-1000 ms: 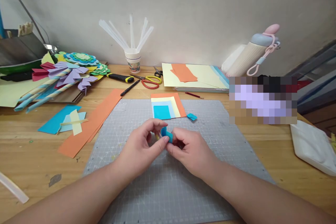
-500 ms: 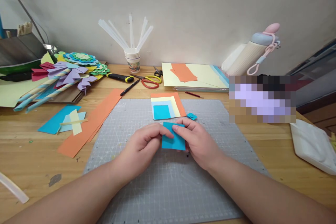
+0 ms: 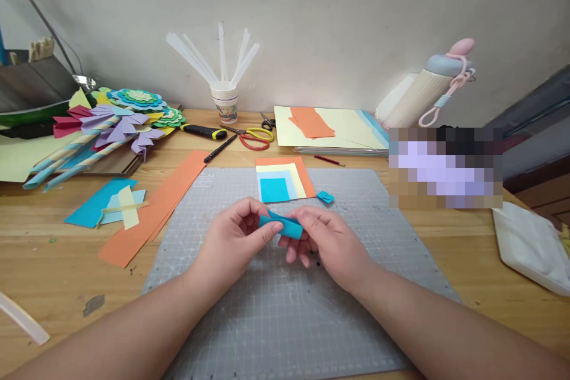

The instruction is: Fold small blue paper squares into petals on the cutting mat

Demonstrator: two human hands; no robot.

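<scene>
Both my hands meet over the grey cutting mat (image 3: 285, 309). My left hand (image 3: 234, 243) and my right hand (image 3: 327, 243) pinch a small blue paper piece (image 3: 285, 224) between thumbs and fingers; the paper is curled or folded into a narrow strip and held just above the mat. Behind it on the mat lies a stack of paper squares (image 3: 282, 181), orange at the bottom, then yellow, pale blue and blue on top. A small folded blue scrap (image 3: 325, 196) lies to the right of that stack.
Orange paper strips (image 3: 155, 208) and blue scraps (image 3: 100, 202) lie left of the mat. Paper flowers (image 3: 120, 119), a utility knife (image 3: 202, 131), a pen (image 3: 220, 148), scissors (image 3: 252, 135), a cup of glue sticks (image 3: 225, 101), a paper stack (image 3: 329, 127) and a white tray (image 3: 529, 246) surround it.
A second ago the blue paper was a small folded wad; half a second ago it was spread flat as a square; now it is bent into a narrow strip between both hands.
</scene>
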